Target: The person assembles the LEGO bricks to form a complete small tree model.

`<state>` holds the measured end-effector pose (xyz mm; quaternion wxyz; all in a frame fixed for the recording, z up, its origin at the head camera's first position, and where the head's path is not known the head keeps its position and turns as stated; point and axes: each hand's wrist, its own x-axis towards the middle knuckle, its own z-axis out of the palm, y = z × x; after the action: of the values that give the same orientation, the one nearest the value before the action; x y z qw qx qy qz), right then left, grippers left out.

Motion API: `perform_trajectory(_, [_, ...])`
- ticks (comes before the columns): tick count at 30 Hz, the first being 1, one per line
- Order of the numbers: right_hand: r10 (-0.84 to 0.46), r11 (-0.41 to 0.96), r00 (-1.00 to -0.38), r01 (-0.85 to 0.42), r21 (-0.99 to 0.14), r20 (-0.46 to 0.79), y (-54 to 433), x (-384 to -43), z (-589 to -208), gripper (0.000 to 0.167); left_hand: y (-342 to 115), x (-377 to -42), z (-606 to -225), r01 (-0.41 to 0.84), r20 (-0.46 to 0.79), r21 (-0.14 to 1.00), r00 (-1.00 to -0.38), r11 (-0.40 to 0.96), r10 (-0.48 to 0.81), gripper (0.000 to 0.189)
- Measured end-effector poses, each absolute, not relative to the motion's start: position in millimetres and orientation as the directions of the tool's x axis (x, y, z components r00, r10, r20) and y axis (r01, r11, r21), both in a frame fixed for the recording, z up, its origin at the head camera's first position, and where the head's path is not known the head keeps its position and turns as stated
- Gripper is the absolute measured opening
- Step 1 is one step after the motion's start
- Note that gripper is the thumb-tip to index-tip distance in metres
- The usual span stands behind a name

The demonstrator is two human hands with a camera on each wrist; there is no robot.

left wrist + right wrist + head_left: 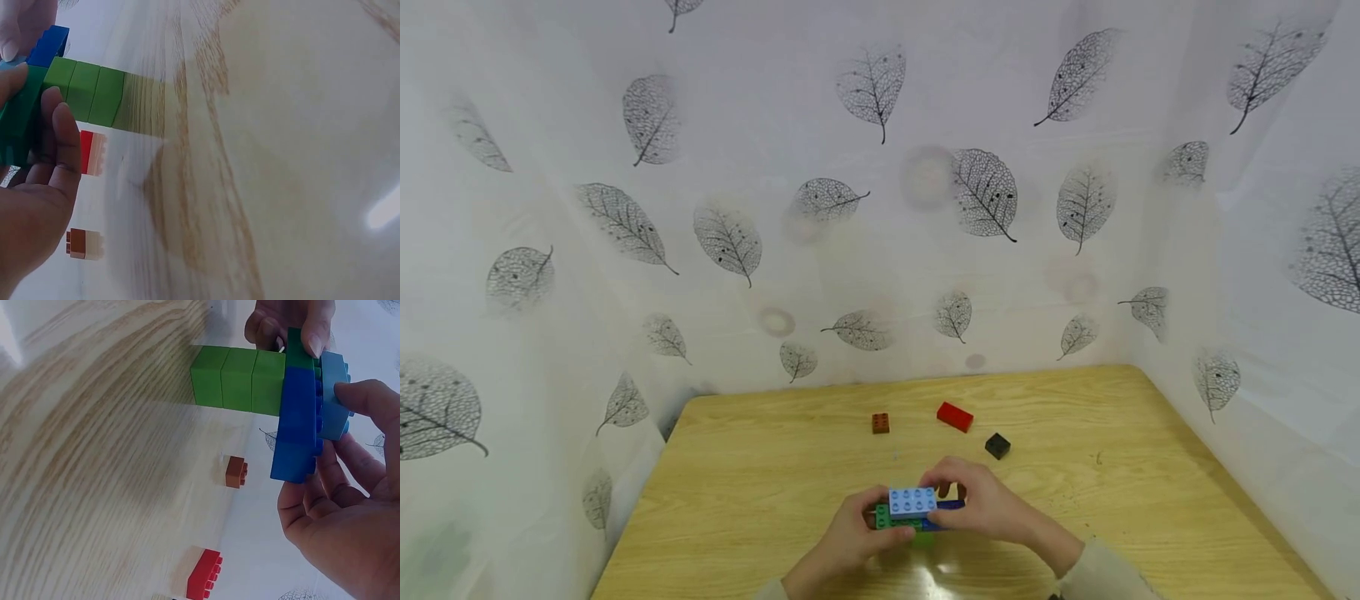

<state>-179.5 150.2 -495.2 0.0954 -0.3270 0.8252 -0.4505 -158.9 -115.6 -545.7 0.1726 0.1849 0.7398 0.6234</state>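
Note:
A column of light green bricks stands on the table, topped by a dark green brick and a dark blue brick side by side. Lying across both is a light blue brick, studs up. My left hand grips the dark green brick from the left, thumb in front and fingers behind. From the right, my right hand pinches the light blue brick, its thumb on the near face. Its other fingers are partly hidden behind the bricks.
Farther back on the wooden table lie a small brown brick, a long red brick and a small black brick. A pale curtain with a leaf print stands behind the table and at its sides.

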Motion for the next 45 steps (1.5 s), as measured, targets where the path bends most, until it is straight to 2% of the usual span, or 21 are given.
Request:
perform_trajectory(16, [-0.643,0.361,-0.758,-0.428,-0.828,0.112,148.4,-174.7,-497.0,0.027,-114.9,-159.5,-546.6,0.068,-0.009,0.988,-0.874,0.140,0.486,0.040])
perform_trajectory(32, [-0.641,0.373,-0.758,-0.444,-0.815,0.119,146.6,-173.2,-493.7,0.025,-119.8,-162.7,-546.1,0.113,0.037,0.988,-0.839,0.107,0.544,0.035])
perform_trajectory(45, [-0.630,0.373,-0.769,-0.425,-0.825,0.112,147.1,-172.2,-495.8,0.026,-118.7,-161.6,-542.9,0.001,-0.021,0.999,-0.828,0.038,0.560,0.040])
